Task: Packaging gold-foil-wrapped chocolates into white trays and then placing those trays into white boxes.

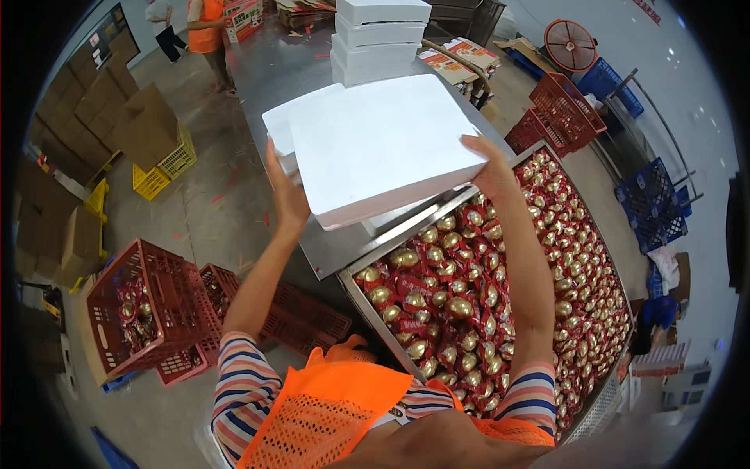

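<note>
A large white box with a smooth, flat top is tilted above the near end of the metal table, between my hands. My left hand grips its left side, with the fingers upright along the edge. On the right, my right hand holds the near right corner, thumb on top and the other fingers mostly hidden. Another white box pokes out from behind its left edge; whether the two touch I cannot tell. Close to my right forearm, a metal-rimmed bin holds many gold, egg-shaped pieces in red wrappers.
More white boxes are stacked farther back on the metal table. Red crates stand on the floor at my left, some holding wrapped pieces. Other red crates and a fan are at the right. A person in an orange vest stands far left.
</note>
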A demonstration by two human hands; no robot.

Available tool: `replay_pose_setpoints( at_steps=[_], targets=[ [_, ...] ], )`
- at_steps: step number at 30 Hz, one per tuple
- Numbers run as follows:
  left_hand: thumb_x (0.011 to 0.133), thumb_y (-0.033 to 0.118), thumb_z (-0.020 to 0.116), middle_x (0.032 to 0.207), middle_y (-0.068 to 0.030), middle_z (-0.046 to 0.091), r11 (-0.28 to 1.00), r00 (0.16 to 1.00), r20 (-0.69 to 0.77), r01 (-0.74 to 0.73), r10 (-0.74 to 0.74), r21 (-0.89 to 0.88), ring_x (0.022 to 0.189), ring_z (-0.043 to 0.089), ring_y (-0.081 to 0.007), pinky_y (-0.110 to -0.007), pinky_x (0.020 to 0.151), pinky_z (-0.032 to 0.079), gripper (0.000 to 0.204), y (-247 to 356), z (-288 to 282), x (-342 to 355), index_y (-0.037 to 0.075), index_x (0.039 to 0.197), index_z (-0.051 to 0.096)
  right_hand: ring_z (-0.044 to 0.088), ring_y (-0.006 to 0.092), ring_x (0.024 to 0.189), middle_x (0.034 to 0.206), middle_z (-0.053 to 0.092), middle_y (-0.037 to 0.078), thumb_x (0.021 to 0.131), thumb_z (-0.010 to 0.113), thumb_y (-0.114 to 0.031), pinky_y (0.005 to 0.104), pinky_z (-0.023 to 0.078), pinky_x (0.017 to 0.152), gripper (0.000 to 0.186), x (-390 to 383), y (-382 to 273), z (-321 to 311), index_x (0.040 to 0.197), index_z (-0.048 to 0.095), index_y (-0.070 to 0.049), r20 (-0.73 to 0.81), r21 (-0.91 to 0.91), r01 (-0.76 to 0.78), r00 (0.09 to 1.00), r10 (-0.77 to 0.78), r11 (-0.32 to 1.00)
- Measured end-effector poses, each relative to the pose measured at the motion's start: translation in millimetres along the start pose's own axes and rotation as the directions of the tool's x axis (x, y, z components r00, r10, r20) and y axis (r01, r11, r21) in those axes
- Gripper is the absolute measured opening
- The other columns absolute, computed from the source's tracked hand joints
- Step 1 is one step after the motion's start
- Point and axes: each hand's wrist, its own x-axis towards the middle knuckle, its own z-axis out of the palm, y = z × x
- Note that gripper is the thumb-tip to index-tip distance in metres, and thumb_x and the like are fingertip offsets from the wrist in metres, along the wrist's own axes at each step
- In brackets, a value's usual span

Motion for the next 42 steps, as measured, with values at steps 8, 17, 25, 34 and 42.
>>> replay_pose_setpoints(
  at_steps=[8,17,25,34,42],
  targets=[
    [0.103,0.039,0.054,0.140,-0.0205,0.056,0.147,0.507,0.474,0.778,-0.719,-0.610,0.128,0.057,-0.0296,-0.041,0.105,0.050,0.064,-76.1,38.2,-29.4,-0.007,0.146,0.042,0.062,0.0239,0.118,0.136,0.060,0.015,0.081,0.071,-0.024,0.0341,0.053,0.093,0.081,79.1,56.7,-31.3,0.154,0.042,-0.003,0.054,-0.157,-0.023,0.998,0.032,0.987],
    [0.090,0.014,0.076,0.129,-0.0188,0.059,0.199,0.538,0.417,0.756,-0.733,-0.624,0.116,0.063,-0.0312,-0.043,0.098,0.055,0.065,-118.7,114.5,-75.7,-0.004,0.142,0.041,0.045,0.0337,0.142,0.156,0.042,0.023,0.085,0.075,-0.036,0.0401,0.035,0.117,0.087,147.6,147.9,-104.1,0.154,0.037,0.002,0.034,-0.807,-0.011,0.997,0.066,0.591],
    [0.092,0.016,0.074,0.133,-0.0184,0.055,0.300,0.565,0.254,0.705,-0.785,-0.642,0.119,0.061,-0.0294,-0.041,0.096,0.056,0.062,-104.7,149.5,-81.5,-0.004,0.140,0.040,0.058,0.0402,0.129,0.137,0.058,0.031,0.082,0.069,-0.066,0.0421,0.045,0.109,0.096,157.0,148.0,-97.1,0.143,0.050,0.006,-0.272,-0.865,-0.218,0.961,-0.058,0.452],
    [0.095,0.030,0.073,0.143,-0.0191,0.049,0.028,0.318,0.572,0.889,-0.756,-0.457,0.128,0.055,-0.0334,-0.050,0.100,0.052,0.080,-120.6,129.0,-78.0,0.002,0.151,0.024,0.058,0.0428,0.125,0.136,0.055,0.036,0.080,0.068,-0.072,0.0471,0.052,0.099,0.109,169.6,142.9,-106.4,0.139,0.048,0.017,-0.350,-0.626,-0.457,0.889,0.296,0.632],
    [0.097,0.039,0.070,0.135,-0.0171,0.059,0.165,0.392,0.540,0.892,-0.745,-0.421,0.120,0.061,-0.0340,-0.050,0.093,0.054,0.069,-125.8,140.9,-79.9,0.001,0.147,0.042,0.059,0.0440,0.123,0.135,0.052,0.041,0.067,0.075,-0.077,0.0448,0.055,0.095,0.126,171.6,154.3,-124.7,0.138,0.044,0.022,-0.219,-0.773,-0.358,0.925,0.309,0.524]
  ],
)
